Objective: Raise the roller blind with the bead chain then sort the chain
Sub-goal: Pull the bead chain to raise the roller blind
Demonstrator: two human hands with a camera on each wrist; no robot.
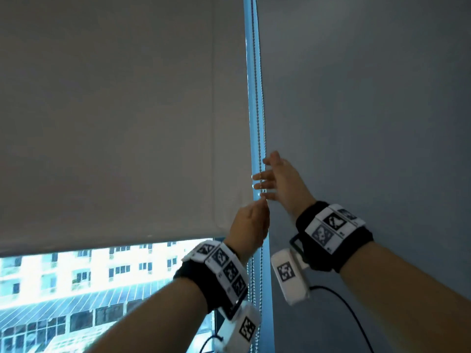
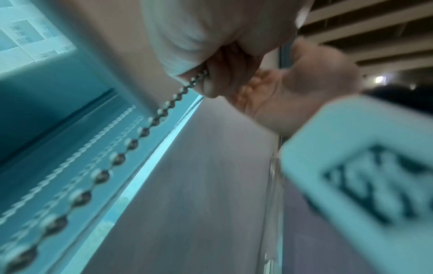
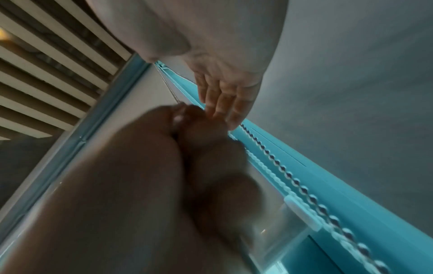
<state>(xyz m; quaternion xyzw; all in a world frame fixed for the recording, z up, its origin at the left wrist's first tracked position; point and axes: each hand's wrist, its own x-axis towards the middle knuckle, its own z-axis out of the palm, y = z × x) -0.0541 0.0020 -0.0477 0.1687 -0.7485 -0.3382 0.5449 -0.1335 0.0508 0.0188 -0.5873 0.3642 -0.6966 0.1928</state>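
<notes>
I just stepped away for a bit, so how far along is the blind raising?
Partly done: the roller blind has cleared only a low strip of window. In hand: the left hand grips the bead chain, while the right hand reaches open-fingered just above it. Left: most of the raising, then sorting the chain.

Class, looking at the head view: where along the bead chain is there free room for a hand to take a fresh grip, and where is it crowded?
Free: the bead chain above the right hand, between roller blind and wall. Crowded: where the left hand grips just below the right hand's open fingers.
</notes>
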